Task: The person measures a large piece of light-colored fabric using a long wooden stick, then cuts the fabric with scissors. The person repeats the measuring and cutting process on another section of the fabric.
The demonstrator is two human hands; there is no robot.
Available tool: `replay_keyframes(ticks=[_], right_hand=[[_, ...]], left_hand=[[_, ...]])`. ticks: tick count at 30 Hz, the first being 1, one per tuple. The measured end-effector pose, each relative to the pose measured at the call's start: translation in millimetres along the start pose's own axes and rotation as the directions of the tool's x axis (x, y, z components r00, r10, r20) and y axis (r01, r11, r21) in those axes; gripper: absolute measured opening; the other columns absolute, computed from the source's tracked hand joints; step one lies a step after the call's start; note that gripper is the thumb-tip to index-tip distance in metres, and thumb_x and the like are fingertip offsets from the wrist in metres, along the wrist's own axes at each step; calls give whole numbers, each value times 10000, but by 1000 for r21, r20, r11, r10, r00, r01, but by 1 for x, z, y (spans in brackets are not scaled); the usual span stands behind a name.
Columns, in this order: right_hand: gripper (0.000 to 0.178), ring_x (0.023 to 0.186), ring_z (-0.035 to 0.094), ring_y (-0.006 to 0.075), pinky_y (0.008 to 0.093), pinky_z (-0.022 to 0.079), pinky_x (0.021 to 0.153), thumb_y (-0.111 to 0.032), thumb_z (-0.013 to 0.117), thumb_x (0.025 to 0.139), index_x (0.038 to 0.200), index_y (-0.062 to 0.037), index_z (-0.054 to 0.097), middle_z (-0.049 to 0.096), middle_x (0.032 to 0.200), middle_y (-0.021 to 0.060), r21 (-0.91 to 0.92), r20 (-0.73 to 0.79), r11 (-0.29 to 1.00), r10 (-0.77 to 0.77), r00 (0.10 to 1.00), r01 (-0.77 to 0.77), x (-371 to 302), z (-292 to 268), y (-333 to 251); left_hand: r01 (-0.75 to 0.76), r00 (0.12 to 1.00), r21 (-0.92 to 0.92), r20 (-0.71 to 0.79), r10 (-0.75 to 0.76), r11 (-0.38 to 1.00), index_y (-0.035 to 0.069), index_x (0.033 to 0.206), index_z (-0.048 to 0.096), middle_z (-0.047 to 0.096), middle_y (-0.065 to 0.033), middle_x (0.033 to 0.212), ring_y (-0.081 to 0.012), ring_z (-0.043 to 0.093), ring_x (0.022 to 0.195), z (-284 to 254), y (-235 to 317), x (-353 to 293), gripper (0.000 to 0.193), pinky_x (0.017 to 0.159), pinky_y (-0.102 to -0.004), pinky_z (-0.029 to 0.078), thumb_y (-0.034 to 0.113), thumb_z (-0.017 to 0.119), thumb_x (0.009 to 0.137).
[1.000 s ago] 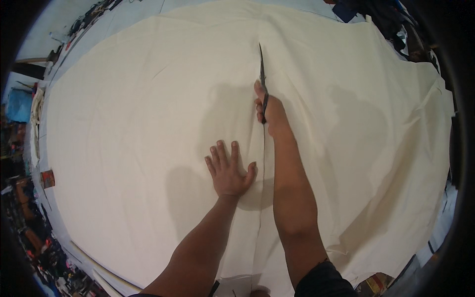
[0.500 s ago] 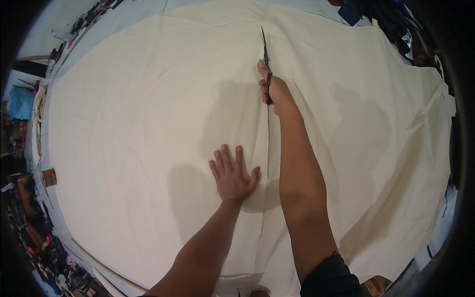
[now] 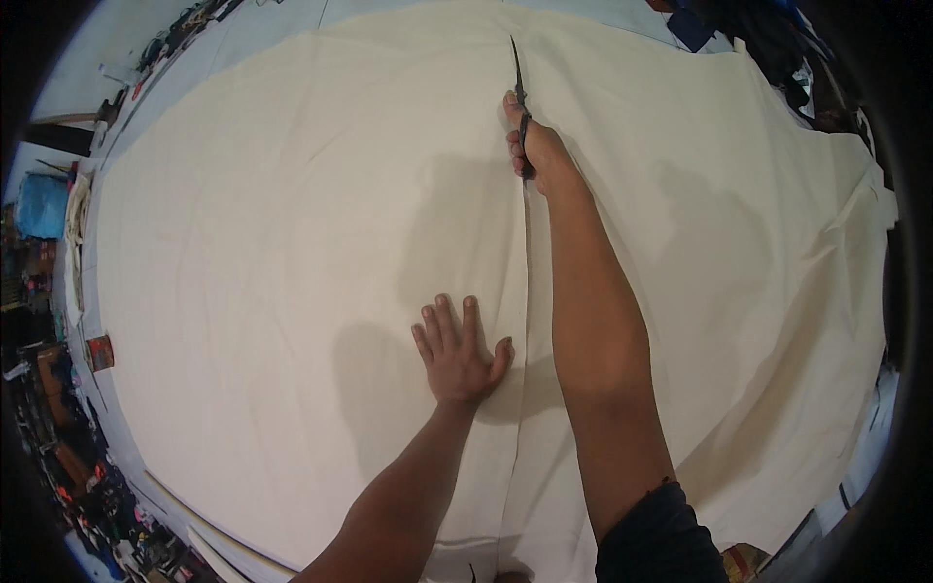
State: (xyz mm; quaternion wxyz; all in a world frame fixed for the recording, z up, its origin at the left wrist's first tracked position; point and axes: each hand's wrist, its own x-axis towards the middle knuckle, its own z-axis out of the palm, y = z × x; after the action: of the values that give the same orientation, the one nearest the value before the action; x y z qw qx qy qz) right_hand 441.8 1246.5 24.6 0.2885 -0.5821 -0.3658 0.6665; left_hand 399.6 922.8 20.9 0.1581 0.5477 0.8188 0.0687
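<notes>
A large cream fabric sheet (image 3: 292, 253) covers most of the table. A straight cut line (image 3: 526, 253) runs down its middle toward me. My right hand (image 3: 536, 146) is stretched far forward and grips dark scissors (image 3: 518, 87), whose blades point away from me along the cut, near the fabric's far edge. My left hand (image 3: 457, 355) lies flat on the fabric with fingers spread, just left of the cut line and well behind the scissors.
The pale table surface (image 3: 243, 39) shows beyond the fabric at the far edge. Cluttered goods and a blue object (image 3: 41, 206) line the left side. Dark items (image 3: 768, 39) sit at the far right corner.
My right hand with the scissors has advanced farther away along the cut line. My left hand has stayed flat in about the same place.
</notes>
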Motion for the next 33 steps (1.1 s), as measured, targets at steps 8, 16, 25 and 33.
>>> replay_keyframes(ticks=[8,16,25,33], right_hand=[[567,440,399,90,252,352,436,-635,716,818,724,-114,512,407,566,-40,-21,-4,999,-34,999,34,0,-2,3],[620,451,425,145,322,366,429,-631,703,829,655,-68,511,434,580,12,25,-4,997,76,997,-76,19,8,-38],[526,427,396,110,272,330,422,-550,734,849,670,-106,519,451,555,-12,-120,-96,992,-59,994,47,29,9,-18],[645,453,480,180,346,383,440,-626,698,832,597,-53,519,506,548,62,-116,-74,993,-29,997,20,73,12,-54]], left_hand=[[0,1000,1,12,0,1000,115,1526,337,171,-282,1593,-480,126,1481,0,-1,0,839,1181,-616,60,541,588,848],[7,1000,31,0,-7,1000,164,1534,338,211,-264,1587,-479,167,1469,-3,0,-1,799,1175,-626,109,576,532,877],[25,999,26,28,-26,999,157,1520,358,227,-264,1579,-481,177,1465,-6,2,0,794,1164,-644,125,573,546,870],[33,995,-8,90,-33,999,118,1513,345,169,-292,1586,-486,116,1479,-6,5,1,836,1183,-619,47,527,612,835]])
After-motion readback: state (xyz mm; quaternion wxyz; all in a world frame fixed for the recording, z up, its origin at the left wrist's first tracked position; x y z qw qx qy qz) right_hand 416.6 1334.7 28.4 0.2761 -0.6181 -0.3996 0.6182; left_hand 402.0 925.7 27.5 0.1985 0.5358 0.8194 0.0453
